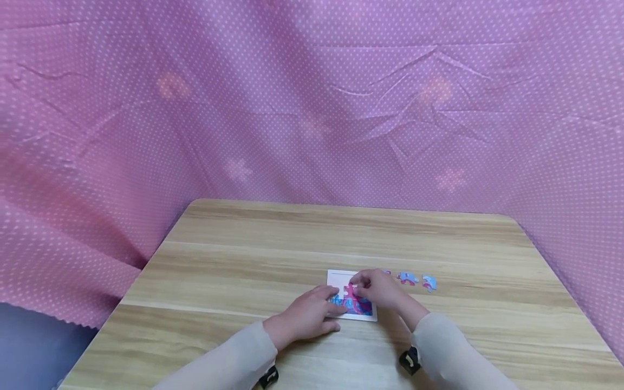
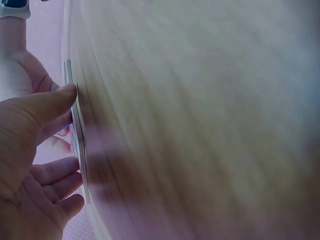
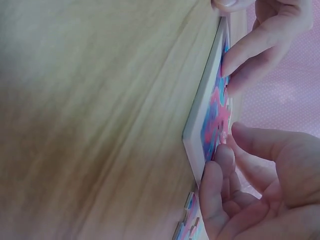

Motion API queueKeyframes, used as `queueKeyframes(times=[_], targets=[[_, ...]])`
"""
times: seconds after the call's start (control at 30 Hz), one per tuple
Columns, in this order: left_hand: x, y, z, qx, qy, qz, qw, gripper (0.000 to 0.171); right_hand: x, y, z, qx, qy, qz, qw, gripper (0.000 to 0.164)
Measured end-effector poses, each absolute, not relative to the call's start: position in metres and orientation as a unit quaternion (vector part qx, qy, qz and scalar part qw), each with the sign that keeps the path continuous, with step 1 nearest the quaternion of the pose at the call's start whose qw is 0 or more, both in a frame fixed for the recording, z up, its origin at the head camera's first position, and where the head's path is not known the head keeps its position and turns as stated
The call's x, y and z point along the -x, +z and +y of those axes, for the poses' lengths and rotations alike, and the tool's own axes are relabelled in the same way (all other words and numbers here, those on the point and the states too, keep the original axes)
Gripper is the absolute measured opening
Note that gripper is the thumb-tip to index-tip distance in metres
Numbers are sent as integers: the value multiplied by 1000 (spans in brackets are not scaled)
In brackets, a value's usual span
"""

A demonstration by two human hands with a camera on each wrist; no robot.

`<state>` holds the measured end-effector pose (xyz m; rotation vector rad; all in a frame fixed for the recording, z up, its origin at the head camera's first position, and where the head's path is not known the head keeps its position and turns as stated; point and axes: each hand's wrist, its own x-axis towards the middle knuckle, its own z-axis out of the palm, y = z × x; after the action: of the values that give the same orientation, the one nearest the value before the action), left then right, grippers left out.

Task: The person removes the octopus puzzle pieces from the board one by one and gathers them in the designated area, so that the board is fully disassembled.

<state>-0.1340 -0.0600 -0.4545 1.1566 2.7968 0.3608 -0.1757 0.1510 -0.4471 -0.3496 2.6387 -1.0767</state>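
A white-framed jigsaw board lies on the table, its near part filled with pink and blue pieces and its far left part bare white. My left hand rests at the board's left side, fingers stretched over it; in the left wrist view the thumb lies at its edge. My right hand reaches over the right side, with thumb and forefinger pinching a pink jigsaw piece low over the board. The right wrist view shows those fingertips close to the picture, partly hiding the piece.
Right of the board lie loose jigsaw pieces: a blue and pink one, another farther right, and one partly hidden behind my right hand. The wooden table reaches back to a pink dotted cloth.
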Motion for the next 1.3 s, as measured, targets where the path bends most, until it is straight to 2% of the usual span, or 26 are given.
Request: queueKeyframes(times=[0.33,0.67,1.07,1.3], targets=[[139,-457,-62,-391,118,912,45,38,178,-449,151,122,-424,890,112,10],[143,-455,-65,-394,123,910,48,38,183,-444,168,126,-527,828,140,10],[146,-451,-67,-386,130,911,60,38,187,-443,212,100,-508,849,102,15],[150,-452,-69,-379,124,915,62,38,184,-444,231,85,-508,851,106,16]])
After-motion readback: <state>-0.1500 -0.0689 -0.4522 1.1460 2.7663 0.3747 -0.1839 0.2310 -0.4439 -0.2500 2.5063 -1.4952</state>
